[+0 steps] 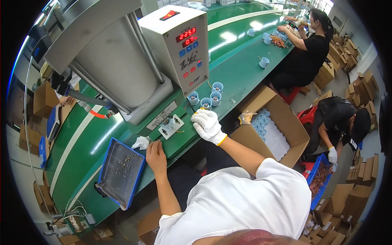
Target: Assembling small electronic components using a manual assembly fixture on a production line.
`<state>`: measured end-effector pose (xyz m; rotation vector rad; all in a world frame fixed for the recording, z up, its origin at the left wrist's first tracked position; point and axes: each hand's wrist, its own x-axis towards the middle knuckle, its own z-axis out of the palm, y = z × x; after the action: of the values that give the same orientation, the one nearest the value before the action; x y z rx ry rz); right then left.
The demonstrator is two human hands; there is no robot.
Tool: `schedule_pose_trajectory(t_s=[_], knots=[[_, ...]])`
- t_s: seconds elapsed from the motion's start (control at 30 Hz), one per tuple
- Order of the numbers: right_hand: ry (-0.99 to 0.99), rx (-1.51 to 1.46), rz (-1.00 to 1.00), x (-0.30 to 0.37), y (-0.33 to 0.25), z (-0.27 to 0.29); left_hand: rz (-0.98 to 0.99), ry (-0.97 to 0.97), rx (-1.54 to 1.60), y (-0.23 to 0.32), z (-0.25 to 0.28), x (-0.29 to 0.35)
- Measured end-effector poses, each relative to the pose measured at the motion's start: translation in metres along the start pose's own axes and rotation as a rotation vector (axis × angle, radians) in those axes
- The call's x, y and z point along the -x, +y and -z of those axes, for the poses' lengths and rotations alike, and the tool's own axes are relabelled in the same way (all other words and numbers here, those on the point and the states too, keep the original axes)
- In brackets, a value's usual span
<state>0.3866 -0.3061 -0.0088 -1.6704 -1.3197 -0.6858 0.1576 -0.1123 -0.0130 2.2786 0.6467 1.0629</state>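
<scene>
My bare left hand (156,155) rests by the front edge of the green machine base (176,143), fingers extended and holding nothing that I can see. Just beyond it, a small metal fixture plate (171,126) carries a clear blue-tinted piece (166,124), with a short thin wire at its side. My right hand (208,125), in a white glove with a yellow cuff, is curled at the bench edge beside several light-blue cups (206,103) with parts inside. Its fingertips are partly hidden, so whatever they grip cannot be made out.
A grey press (118,61) and white control box (175,45) stand ahead. A blue tray (141,163) of small metal parts lies left, near crumpled white material (141,142). An open carton (300,147) with cups and a glove stands right. Two co-workers (312,53) sit farther right.
</scene>
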Motion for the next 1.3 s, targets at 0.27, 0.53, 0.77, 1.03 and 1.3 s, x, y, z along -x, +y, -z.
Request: schedule_pose_trajectory(t_s=[0.27, 0.53, 0.77, 1.03, 1.3], knots=[[-0.012, -0.030, -0.016, 0.000, -0.005, 0.001, 0.035, -0.014, 0.049, 0.002, 0.007, 0.004], [0.028, -0.055, -0.247, 0.031, 0.013, 0.005, 0.161, -0.108, 0.183, 0.012, 0.021, -0.006], [0.078, -0.093, -0.311, 0.036, 0.010, -0.002, -0.075, -0.096, 0.174, 0.035, 0.022, -0.063], [0.090, -0.115, -0.325, 0.042, 0.012, -0.005, 0.072, -0.350, 0.160, 0.043, 0.002, -0.119], [0.074, -0.085, -0.320, 0.044, 0.012, -0.001, -0.028, -0.446, 0.029, 0.040, -0.003, -0.131]])
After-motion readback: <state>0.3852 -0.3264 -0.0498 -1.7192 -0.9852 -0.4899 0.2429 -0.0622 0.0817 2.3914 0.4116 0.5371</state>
